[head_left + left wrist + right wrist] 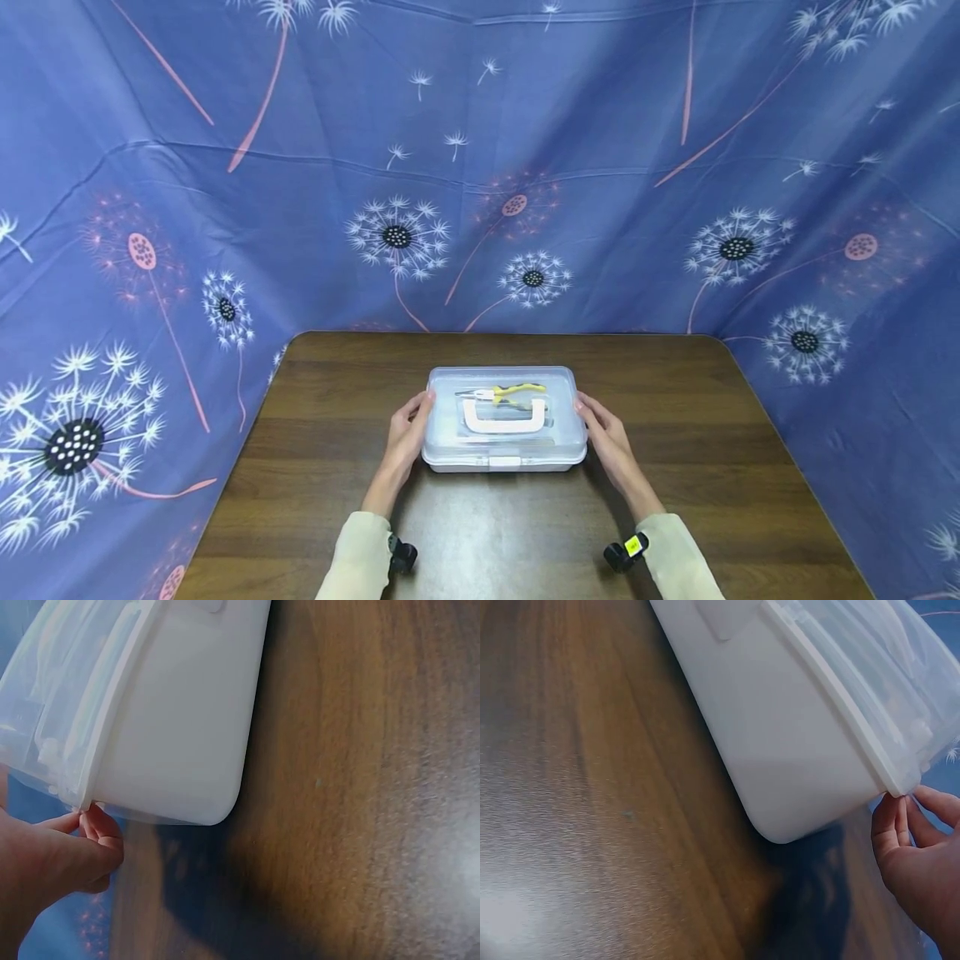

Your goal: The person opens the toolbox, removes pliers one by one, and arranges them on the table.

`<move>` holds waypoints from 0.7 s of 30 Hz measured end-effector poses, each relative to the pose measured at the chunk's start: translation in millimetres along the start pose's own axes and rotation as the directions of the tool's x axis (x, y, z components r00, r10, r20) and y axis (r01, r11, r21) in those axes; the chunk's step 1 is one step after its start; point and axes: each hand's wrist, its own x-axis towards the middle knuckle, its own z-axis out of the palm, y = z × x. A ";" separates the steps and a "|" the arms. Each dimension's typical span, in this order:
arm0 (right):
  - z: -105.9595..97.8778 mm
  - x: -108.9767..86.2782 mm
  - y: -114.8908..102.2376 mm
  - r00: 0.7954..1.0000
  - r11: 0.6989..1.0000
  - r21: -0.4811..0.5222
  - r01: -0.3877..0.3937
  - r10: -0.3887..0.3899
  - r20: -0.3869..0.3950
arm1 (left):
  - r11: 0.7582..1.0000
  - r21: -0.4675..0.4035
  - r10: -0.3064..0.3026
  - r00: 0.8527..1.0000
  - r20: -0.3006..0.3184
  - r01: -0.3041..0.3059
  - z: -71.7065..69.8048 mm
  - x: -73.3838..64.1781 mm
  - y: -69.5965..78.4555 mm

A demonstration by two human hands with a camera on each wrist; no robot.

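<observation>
A white plastic toolbox [450,458] with a clear lid sits on the wooden table, its white carry handle [504,426] lying on top. Through the lid shows a pair of pliers [517,390] with yellow and black handles; other contents look blurred. At the box's left end, my left hand [406,432] pinches the lid's rim between thumb and fingers, as the left wrist view shows close up. My right hand [609,433] grips the same rim at the right end, fingertips curled under its edge [900,780]. A white latch [504,462] on the front lies against the box.
The brown wooden table [315,483] runs out on both sides of the box and in front of it. A blue curtain [465,108] with dandelion prints hangs behind and along the sides. Each wrist wears a small black camera [402,556].
</observation>
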 end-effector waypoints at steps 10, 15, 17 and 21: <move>-2.7 -16.8 2.9 1.000 1.000 0.012 -0.021 0.022 -0.019 | 1.000 -0.018 0.009 1.000 0.017 -0.008 -0.5 -19.1 -0.3; -3.2 -27.4 4.1 0.998 0.999 -0.028 -0.022 0.020 -0.057 | 1.000 -0.007 0.011 1.000 0.001 -0.011 1.4 -28.5 -1.7; -3.4 -31.3 4.8 0.998 0.999 -0.033 -0.021 0.019 -0.063 | 1.000 0.001 0.012 1.000 -0.006 -0.012 1.6 -31.9 -2.2; -4.5 -37.7 6.7 0.997 0.999 -0.036 -0.028 0.025 -0.066 | 1.000 0.006 0.013 1.000 -0.010 -0.013 2.1 -38.8 -3.2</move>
